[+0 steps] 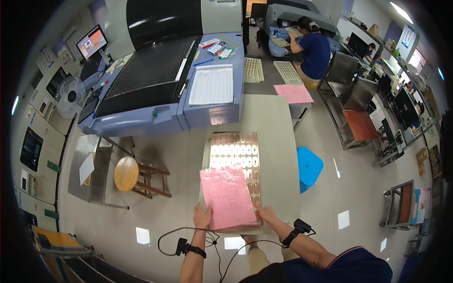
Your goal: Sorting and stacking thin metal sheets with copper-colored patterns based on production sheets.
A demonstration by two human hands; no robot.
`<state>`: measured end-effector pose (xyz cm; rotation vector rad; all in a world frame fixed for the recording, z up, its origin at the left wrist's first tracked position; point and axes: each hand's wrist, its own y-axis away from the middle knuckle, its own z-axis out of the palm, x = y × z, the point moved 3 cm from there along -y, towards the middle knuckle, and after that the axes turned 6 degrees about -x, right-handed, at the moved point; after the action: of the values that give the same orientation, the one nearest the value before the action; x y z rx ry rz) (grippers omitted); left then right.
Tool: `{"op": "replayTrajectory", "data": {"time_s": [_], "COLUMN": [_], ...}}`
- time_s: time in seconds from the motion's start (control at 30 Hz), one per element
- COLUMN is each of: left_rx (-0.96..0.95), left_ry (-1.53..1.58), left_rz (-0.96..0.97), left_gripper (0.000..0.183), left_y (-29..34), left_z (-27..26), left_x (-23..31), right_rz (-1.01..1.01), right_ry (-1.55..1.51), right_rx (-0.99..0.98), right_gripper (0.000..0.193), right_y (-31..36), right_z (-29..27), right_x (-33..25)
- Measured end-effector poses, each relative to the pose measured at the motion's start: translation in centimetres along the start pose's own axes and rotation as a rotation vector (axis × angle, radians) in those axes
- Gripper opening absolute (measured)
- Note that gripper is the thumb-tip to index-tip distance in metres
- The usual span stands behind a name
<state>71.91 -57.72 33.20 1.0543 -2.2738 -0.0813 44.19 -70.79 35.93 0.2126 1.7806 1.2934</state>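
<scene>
A shiny copper-coloured panel with rows of oval shapes lies at the near left part of a pale table. Over its lower part, slightly tilted, rests a pink printed sheet in what looks like a clear sleeve. My left hand grips the pink sheet's lower left edge, thumb on the side nearest me. At the panel's lower right edge, my right hand is closed, its fingers partly hidden. Each wrist wears a black strap with a small device and cable.
A large grey-blue machine stands ahead, with a paper form on top. Left is a wooden stool; right, a blue bin. Another pink sheet lies beyond the table. A person in dark blue sits farther off.
</scene>
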Motion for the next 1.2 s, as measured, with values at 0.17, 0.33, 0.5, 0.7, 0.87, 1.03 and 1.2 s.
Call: {"op": "replayTrajectory", "data": {"time_s": [0.17, 0.33, 0.5, 0.7, 0.87, 1.03, 1.2], "left_rx": [-0.007, 0.207, 0.413, 0.508, 0.742, 0.794, 0.806], "left_ry": [-0.097, 0.0, 0.385, 0.693, 0.762, 0.699, 0.718], "left_rz": [-0.095, 0.008, -0.002, -0.128, -0.21, -0.189, -0.146], "left_gripper": [0.08, 0.049, 0.028, 0.022, 0.028, 0.031, 0.03], "left_y": [2.8, 5.1, 5.3, 10.3, 16.1, 20.8, 25.1], "left_z": [1.4, 1.0, 0.8, -3.8, -8.4, -11.6, -11.8], "left_x": [-0.7, -2.0, -6.5, -8.2, -8.5, -8.1, -10.8], "right_rz": [-0.446, -0.259, -0.327, -0.316, -0.206, -0.127, 0.092], "right_ry": [0.437, 0.371, 0.418, 0.217, 0.13, -0.064, -0.48], "right_rx": [0.62, 0.26, 0.28, 0.273, 0.242, 0.215, 0.048], "right_gripper": [0.06, 0.048, 0.044, 0.038, 0.025, 0.021, 0.021], "right_y": [2.3, 4.5, 3.8, -0.6, -1.0, -1.9, -0.8], "right_z": [-2.7, -3.8, -1.8, 0.3, 1.3, 1.5, 1.3], "right_x": [3.3, 5.5, 7.6, 9.6, 9.1, 9.6, 8.1]}}
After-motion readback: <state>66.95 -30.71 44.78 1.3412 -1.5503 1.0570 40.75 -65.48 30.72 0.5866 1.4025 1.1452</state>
